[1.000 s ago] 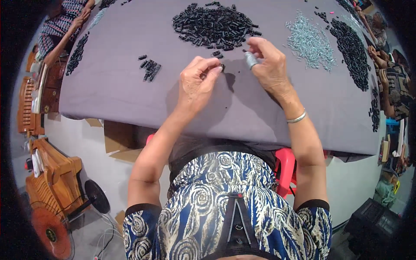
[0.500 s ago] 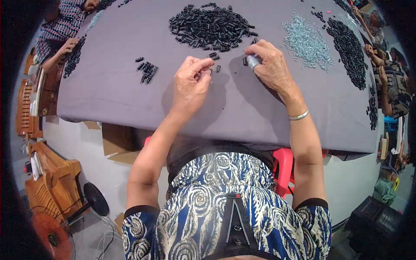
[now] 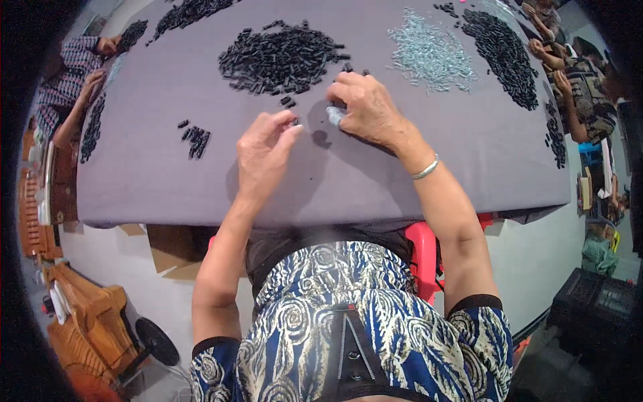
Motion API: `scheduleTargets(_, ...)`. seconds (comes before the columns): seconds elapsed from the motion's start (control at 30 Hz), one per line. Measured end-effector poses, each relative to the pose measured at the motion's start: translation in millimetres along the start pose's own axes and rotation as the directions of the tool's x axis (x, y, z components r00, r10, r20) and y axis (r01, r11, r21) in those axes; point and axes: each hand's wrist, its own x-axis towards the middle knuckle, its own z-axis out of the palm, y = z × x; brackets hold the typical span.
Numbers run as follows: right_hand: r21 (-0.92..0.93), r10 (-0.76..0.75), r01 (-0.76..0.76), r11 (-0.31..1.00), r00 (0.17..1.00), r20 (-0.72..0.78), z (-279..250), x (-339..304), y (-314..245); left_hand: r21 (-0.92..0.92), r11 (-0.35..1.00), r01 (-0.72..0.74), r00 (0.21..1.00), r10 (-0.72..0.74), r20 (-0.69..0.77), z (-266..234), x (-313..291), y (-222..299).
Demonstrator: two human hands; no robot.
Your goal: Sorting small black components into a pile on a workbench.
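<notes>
- Left hand [image 3: 262, 149], centre: thumb and forefinger pinched on a small dark piece [image 3: 295, 122], its shape blurred.
- Right hand [image 3: 372, 110], right of centre: fingers curled down, pale wrap [image 3: 336, 116] on one; whether it grips anything cannot be told.
- Stubby, glossy black pieces [image 3: 281, 60] heap upper centre; slim silvery pieces [image 3: 434, 53] scatter upper right.
- Smooth grey cloth [image 3: 348, 194] spans from the hands to the table's near edge, lower centre.
- Dark fisheye rim cuts off co-workers at both sides.

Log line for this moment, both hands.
left hand: pinching small dark piece | right hand: curled, contents unclear | large black pile: beyond both hands
</notes>
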Motion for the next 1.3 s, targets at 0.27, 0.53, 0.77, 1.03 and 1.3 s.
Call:
scheduleTargets(0.27,0.236,-0.196,0.249,0.939,0.954,-0.229,0,5,-42,-0.495,0.769,0.404,0.914,-0.319,0.251,-4,0,3)
scheduleTargets(0.53,0.575,-0.114,0.097,0.812,0.993,-0.005,-13,8,-36,-0.596,0.569,0.567,0.822,-0.431,0.372,-11,4,0)
scheduleTargets(0.77,0.025,0.414,-0.413,0.91,0.906,-0.093,-56,2,64,-0.371,0.848,0.379,0.926,-0.342,0.162,-6,2,14)
scheduleTargets(1.03,-0.1,0.35,-0.339,0.935,0.927,0.136,-43,7,102,-0.138,0.963,0.23,0.967,-0.211,0.14,-3,1,0)
scheduleTargets(1.3,-0.071,0.416,-0.41,0.909,0.898,0.14,-46,20,67,-0.246,0.938,0.244,0.967,-0.217,0.13,-6,6,-10)
